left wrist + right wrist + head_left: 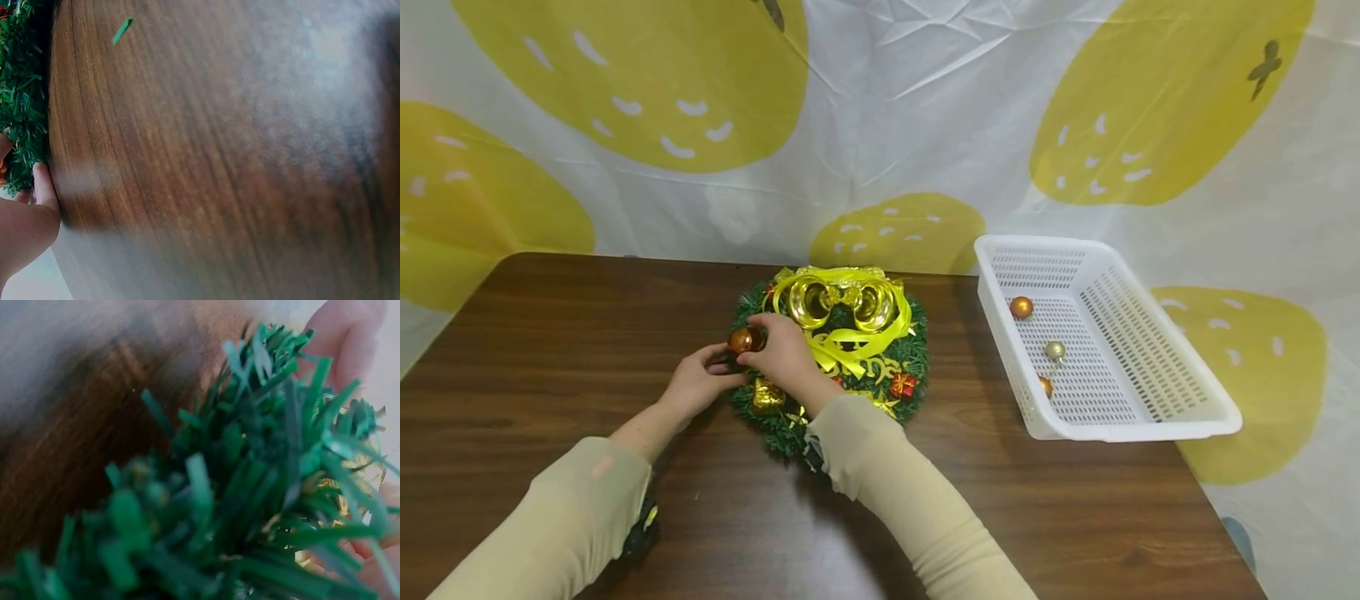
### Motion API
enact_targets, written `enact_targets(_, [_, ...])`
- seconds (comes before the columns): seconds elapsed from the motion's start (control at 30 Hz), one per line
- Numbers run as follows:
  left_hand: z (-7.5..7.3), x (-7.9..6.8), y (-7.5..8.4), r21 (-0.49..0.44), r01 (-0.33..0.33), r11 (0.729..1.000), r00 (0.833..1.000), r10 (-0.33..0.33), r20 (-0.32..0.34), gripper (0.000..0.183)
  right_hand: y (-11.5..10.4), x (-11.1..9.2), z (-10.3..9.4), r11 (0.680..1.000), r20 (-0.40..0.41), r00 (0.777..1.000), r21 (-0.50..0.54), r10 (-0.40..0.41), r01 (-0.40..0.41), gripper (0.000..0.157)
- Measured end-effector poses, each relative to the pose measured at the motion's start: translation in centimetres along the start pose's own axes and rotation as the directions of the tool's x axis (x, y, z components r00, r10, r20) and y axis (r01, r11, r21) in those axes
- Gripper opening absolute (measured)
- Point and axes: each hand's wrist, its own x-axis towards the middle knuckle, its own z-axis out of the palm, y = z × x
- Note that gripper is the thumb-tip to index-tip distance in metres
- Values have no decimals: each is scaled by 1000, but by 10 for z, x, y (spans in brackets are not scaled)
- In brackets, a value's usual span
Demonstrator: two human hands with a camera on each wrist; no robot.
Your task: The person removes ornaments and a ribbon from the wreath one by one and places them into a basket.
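Observation:
A green Christmas wreath [917, 358] lies on the table, trimmed with gold bells [808, 304], yellow ribbon [891, 333] and small red gift boxes [903, 384]. At its upper left edge my right hand [782, 354] pinches a shiny copper-coloured bauble [742, 340] between thumb and fingers. Just below the bauble, my left hand [692, 385] grips the wreath's left rim; its fingertips partly vanish in the greenery. In the left wrist view a finger [45, 187] lies along the wreath's side. Green tinsel [237, 487] hides most of the right hand's fingers in the right wrist view.
To the right stands a white plastic basket [1150, 429] with two copper baubles [1021, 307] and a gold one [1056, 351] inside. A loose green tinsel strip [122, 30] lies on the brown table [587, 333]. Behind hangs a patterned cloth [887, 125].

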Motion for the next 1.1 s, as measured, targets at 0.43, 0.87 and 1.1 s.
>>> enact_targets(0.43, [1, 4, -3, 12, 2, 1000, 1000, -2, -12, 75, -1, 0, -7, 992, -54, 999, 125, -7, 14, 47])
enact_targets(0.87, [1, 4, -4, 21, 2, 1000, 1000, -2, 3, 78, 3, -3, -22, 977, -89, 996, 214, -5, 24, 46])
enact_targets(1.1, [2, 5, -5, 36, 2, 999, 1000, -2, -2, 79, 12, -2, -27, 954, -117, 993, 300, 14, 21, 46])
